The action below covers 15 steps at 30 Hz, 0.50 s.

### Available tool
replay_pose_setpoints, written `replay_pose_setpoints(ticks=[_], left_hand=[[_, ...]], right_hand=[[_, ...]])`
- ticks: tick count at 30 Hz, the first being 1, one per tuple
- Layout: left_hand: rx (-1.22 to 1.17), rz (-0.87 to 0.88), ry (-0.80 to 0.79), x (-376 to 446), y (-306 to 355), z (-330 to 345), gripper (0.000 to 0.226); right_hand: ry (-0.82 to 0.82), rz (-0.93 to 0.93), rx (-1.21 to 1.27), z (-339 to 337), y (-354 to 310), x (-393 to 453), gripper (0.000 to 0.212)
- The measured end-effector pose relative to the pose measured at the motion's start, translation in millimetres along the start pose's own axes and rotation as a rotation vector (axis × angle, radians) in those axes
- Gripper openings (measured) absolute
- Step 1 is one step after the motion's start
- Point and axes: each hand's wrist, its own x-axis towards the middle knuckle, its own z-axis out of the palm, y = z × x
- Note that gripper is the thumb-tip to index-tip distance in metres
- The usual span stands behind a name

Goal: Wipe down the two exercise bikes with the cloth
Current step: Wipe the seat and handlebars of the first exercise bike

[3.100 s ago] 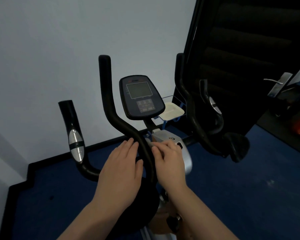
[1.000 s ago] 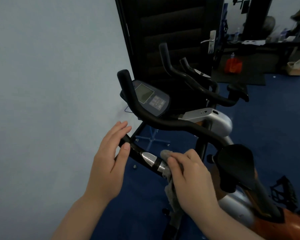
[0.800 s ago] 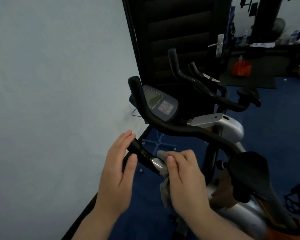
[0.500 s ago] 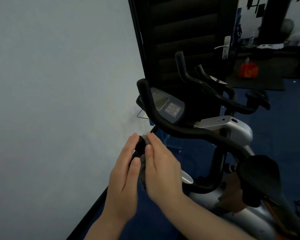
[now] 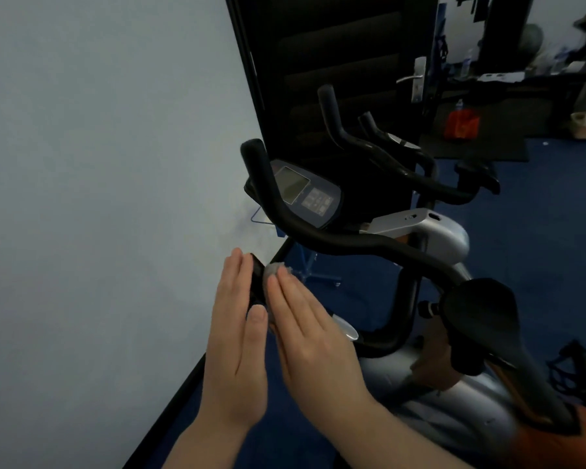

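Grey cloth (image 5: 274,268) shows only as a small tuft at the right hand's (image 5: 310,328) fingertips, pressed against the tip of the near bike's (image 5: 430,238) left grip (image 5: 257,282). That grip's long axis runs away from the person, up and slightly left, and lies between the two hands. The left hand (image 5: 239,336) lies flat along its left side, fingers straight and together. The right hand lies flat along its right side with the cloth under its fingers. Both hands are equally near, but only the right carries the cloth. The next stroke would likely run along that axis. The second bike (image 5: 403,164) stands farther right, beyond the first.
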Motion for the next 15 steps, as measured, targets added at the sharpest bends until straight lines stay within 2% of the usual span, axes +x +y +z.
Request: replay_pose_setpoints(ticks=[6,12,15], left_hand=[[0.237,0.072,0.041,-0.1,-3.9,11.0,0.054],[0.218,0.003,0.116,0.6,0.5,14.3,0.052],[0.273,-0.012,0.101,-0.2,6.5,16.5,0.052]], right_hand=[[-0.057,-0.006,-0.038,-16.0,21.4,-25.5,0.053],[-0.094,0.037,0.010,-39.2,51.6,-56.6,0.070],[-0.082,0.097,0.042,-46.0,57.1,-60.8,0.063]])
